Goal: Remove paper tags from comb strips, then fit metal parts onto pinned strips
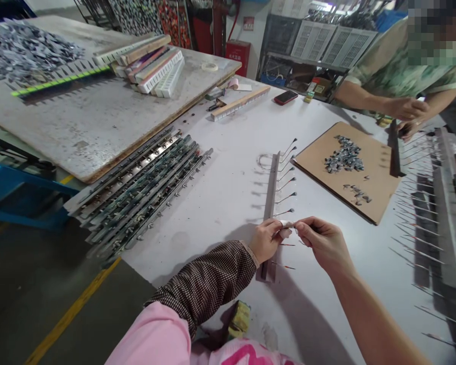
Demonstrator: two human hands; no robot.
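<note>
A long narrow metal bar (271, 190) lies on the white table, with a row of thin wires sticking out to its right. Most of the upper wires carry small dark tips (293, 193); two lower ones show thin reddish ends (289, 267). Over the lower part of the bar, my left hand (266, 240) is closed, pinching a wire whose end is wrapped in something whitish. My right hand (322, 242) meets it from the right, thumb and forefinger pinched at the wire's tip. What sits between those right fingertips is too small to make out.
A brown board (359, 177) with small dark pieces (344, 156) lies at right. Across the table a person's hands (410, 114) hold a dark bar. More wired bars lie at far right, stacked metal bars (148, 187) at left. A phone (286, 97) and yellow block (240, 317) are also there.
</note>
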